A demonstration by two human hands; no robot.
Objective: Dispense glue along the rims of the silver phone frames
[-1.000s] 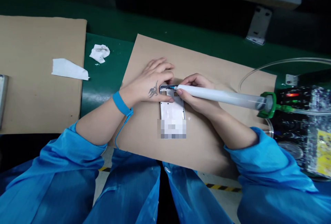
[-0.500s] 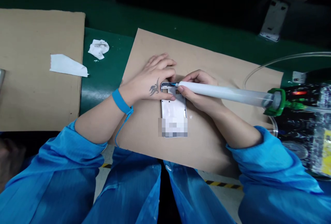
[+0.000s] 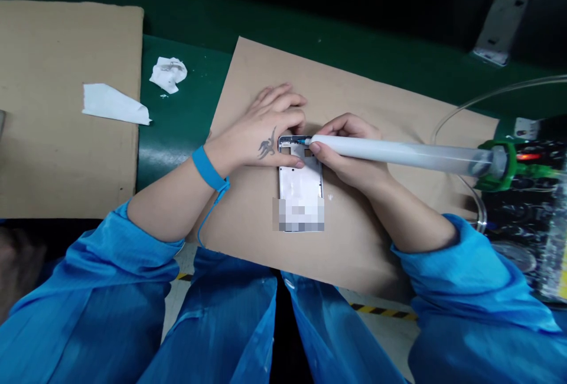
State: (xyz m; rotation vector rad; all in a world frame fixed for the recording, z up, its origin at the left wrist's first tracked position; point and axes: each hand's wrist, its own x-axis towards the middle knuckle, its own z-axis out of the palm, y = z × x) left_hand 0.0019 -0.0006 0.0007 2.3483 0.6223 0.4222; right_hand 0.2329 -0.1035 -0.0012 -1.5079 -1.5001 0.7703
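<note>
Two items are held: left hand (image 3: 271, 131) clasps the frame (image 3: 301, 186) at its top end, on the cardboard (image 3: 354, 236); right hand (image 3: 361, 172) pinches the syringe (image 3: 398, 152) near its nozzle. Frame is probably light, stiff, easily scratched; hold by edges. Syringe is likely smooth; grip firmly.

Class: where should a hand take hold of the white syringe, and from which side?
Probably best pinched at the front of the white syringe, just behind its narrow tip, from the person's right, as the right hand has it. The tip points left at the phone frame and the long barrel runs right to a green cap, so a forward grip should steady it.
</note>
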